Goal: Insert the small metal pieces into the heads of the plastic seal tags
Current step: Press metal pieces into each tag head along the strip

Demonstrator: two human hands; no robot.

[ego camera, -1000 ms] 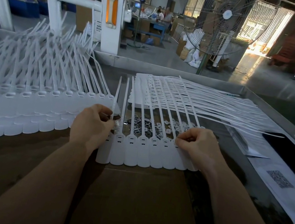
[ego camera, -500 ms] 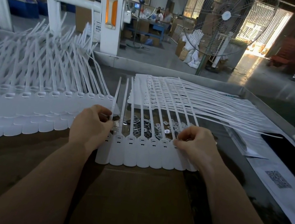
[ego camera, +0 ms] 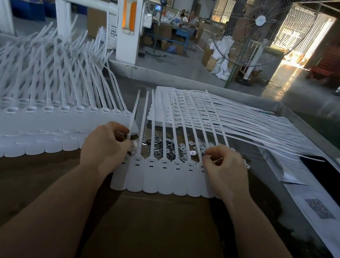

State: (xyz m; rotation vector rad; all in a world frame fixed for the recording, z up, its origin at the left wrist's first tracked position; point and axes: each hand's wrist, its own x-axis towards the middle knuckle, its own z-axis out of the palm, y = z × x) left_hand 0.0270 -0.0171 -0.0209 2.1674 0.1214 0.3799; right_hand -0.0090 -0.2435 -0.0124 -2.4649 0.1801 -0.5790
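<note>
1. A flat brown cardboard sheet (ego camera: 159,228) is lying nearest on the work table.
2. A joined white row of plastic seal tags (ego camera: 164,173) is lying at the cardboard's far edge.
3. The left hand (ego camera: 105,147) is curling over the row's left end, fingers pinching a strap.
4. The right hand (ego camera: 225,171) is curling over the right end; what its fingertips are pinching, I cannot tell.
5. Small shiny metal pieces (ego camera: 165,148) are lying just beyond the row.
6. A wire-caged standing fan (ego camera: 257,31) is standing far behind.
</note>
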